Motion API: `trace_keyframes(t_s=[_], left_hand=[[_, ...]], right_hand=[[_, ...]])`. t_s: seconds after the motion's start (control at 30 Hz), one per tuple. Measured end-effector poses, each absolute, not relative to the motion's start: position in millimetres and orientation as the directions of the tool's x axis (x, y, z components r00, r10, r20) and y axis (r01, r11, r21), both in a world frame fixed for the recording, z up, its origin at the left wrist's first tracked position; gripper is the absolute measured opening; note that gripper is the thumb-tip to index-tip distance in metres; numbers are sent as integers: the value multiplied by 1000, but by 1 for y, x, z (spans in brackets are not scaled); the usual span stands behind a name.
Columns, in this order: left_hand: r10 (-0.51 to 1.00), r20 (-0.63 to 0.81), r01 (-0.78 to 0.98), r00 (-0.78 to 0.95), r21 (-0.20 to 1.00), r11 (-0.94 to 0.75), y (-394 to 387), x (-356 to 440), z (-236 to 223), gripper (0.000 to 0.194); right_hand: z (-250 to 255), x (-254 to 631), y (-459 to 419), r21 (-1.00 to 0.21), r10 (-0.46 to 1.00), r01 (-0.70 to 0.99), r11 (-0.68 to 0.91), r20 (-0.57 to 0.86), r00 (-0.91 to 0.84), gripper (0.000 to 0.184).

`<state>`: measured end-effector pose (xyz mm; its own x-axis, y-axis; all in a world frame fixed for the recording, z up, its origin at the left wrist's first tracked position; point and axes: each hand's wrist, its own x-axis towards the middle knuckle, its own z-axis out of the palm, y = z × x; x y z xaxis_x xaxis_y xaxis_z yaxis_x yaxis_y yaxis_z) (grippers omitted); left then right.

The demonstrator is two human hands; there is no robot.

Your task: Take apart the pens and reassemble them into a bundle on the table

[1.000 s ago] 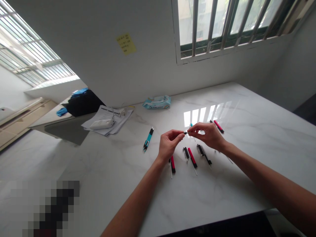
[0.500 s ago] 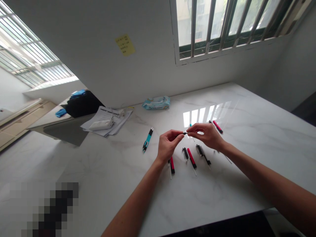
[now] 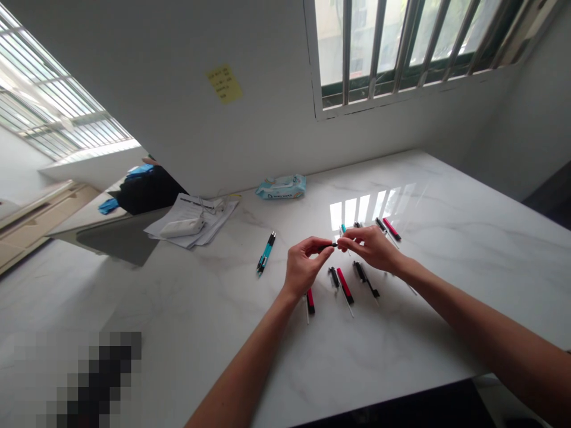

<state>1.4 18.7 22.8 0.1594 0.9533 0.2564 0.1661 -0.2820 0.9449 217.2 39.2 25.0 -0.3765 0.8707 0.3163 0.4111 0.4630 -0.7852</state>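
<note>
My left hand (image 3: 306,264) and my right hand (image 3: 370,247) meet above a white marble table (image 3: 187,309). Both pinch a small black pen part (image 3: 328,245) between their fingertips. Below them lie pen pieces: a red barrel (image 3: 310,301), a black part (image 3: 334,276), a red barrel with a thin white refill (image 3: 345,285) and a black clip piece (image 3: 366,280). Beyond my right hand are a red barrel (image 3: 391,229) and a black piece (image 3: 380,224). A teal pen (image 3: 266,254) lies left of my left hand.
A pack of wet wipes (image 3: 281,187) and a stack of papers (image 3: 191,226) lie at the table's back edge, near a black bag (image 3: 145,196). A barred window (image 3: 401,47) sits above. The table's front edge runs along the bottom.
More of the black part now shows between my hands, which have shifted slightly. The view has tilted a little, moving the table's contents slightly in the frame.
</note>
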Motion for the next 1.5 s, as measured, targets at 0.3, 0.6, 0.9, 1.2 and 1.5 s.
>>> trace_keyframes(t_s=[0.3, 0.6, 0.9, 1.2, 1.5], left_hand=[[952, 268, 155, 150, 944, -291, 19, 3, 25, 22], [952, 259, 156, 165, 946, -285, 19, 2, 24, 23], [976, 159, -53, 151, 987, -152, 19, 3, 27, 26], [989, 16, -193, 147, 981, 13, 22, 5, 28, 37], [988, -29, -128, 153, 991, 49, 28, -4, 21, 45]], right_hand=[[29, 220, 38, -804, 839, 343, 486, 319, -441, 25], [32, 221, 37, -779, 826, 376, 502, 302, -477, 25], [32, 205, 27, -863, 826, 289, 414, 222, -518, 50], [32, 247, 56, -647, 853, 556, 521, 363, -376, 45], [32, 257, 86, -463, 804, 697, 547, 61, -591, 96]])
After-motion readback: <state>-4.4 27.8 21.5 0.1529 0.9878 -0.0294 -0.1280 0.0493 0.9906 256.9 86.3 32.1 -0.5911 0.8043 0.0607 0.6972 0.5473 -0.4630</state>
